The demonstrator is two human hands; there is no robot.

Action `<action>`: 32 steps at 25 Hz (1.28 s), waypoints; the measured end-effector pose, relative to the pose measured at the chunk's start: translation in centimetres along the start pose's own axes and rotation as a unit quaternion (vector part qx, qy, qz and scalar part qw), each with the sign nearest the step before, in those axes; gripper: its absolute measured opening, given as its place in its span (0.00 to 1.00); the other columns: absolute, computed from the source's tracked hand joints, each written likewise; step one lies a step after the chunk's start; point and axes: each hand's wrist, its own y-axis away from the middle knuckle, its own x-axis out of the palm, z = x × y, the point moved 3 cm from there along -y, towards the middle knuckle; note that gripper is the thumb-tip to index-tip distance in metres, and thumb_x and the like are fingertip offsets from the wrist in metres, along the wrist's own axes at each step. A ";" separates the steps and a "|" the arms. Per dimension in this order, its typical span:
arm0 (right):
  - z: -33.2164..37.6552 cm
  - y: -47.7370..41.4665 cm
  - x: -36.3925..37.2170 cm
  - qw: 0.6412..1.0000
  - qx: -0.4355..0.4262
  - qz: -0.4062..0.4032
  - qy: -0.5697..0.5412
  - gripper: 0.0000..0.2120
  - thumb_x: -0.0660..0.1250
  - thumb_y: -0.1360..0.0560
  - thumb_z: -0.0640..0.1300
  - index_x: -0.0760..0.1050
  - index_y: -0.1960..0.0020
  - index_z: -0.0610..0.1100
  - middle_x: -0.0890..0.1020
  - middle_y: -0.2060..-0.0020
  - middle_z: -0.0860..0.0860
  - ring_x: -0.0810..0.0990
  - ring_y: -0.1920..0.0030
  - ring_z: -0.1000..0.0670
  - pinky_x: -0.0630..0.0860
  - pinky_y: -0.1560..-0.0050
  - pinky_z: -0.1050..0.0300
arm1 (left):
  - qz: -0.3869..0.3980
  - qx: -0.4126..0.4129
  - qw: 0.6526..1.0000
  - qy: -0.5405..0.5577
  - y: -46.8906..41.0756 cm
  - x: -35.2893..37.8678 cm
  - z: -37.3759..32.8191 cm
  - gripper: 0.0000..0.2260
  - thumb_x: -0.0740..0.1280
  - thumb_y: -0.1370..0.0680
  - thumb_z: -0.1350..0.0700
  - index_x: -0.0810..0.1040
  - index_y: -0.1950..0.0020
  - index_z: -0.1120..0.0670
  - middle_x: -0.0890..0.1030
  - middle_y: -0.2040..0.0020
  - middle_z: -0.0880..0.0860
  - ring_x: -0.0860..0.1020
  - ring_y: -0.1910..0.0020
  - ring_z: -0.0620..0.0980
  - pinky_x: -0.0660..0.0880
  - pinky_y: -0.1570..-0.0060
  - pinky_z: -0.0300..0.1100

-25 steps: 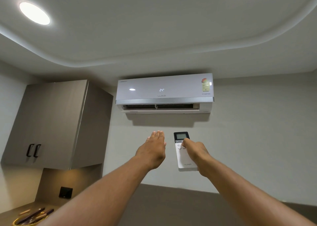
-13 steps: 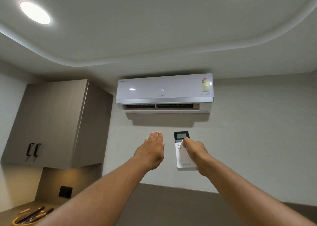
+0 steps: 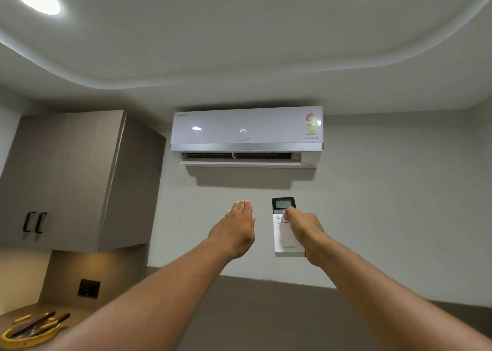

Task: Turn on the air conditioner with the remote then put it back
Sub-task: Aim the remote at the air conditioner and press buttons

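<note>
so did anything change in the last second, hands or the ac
Almost nothing. The right hand keeps its grip on the remote, thumb on the buttons; the left hand stays flat and open beside it. The air conditioner still reads 24, flap open.

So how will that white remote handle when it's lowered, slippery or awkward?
The remote looks like a rigid, slim plastic bar, probably light, since the right hand alone holds it. Its smooth casing may be slippery. Flat faces suggest it will lie still and not roll.

Remote (image 3: 285,233) right edge hidden under right hand (image 3: 306,231); button labels perhaps unreadable.
</note>
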 end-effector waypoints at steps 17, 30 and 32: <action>-4.0 2.8 -20.4 0.977 0.030 -0.195 0.076 0.11 0.61 0.26 0.49 0.76 0.58 0.43 0.83 0.60 0.42 0.84 0.57 0.39 0.78 0.59 0.52 | 0.025 0.118 0.978 0.172 -1.7 8.1 -20.7 0.24 0.46 0.17 0.52 0.49 0.22 0.57 0.51 0.20 0.54 0.49 0.22 0.50 0.51 0.25 0.47; -3.9 19.6 -47.6 0.888 0.091 -0.420 0.163 0.12 0.60 0.22 0.53 0.76 0.53 0.46 0.83 0.61 0.44 0.82 0.65 0.45 0.72 0.70 0.60 | 0.077 0.279 0.893 0.345 6.6 9.0 -53.6 0.24 0.47 0.17 0.50 0.48 0.22 0.54 0.50 0.20 0.52 0.48 0.22 0.50 0.50 0.26 0.46; -3.5 23.3 -51.0 0.869 0.100 -0.456 0.165 0.13 0.60 0.23 0.52 0.77 0.53 0.44 0.84 0.61 0.43 0.83 0.65 0.45 0.73 0.70 0.61 | 0.088 0.306 0.872 0.371 8.2 8.2 -57.7 0.24 0.46 0.17 0.50 0.48 0.22 0.54 0.50 0.20 0.52 0.48 0.22 0.50 0.50 0.27 0.46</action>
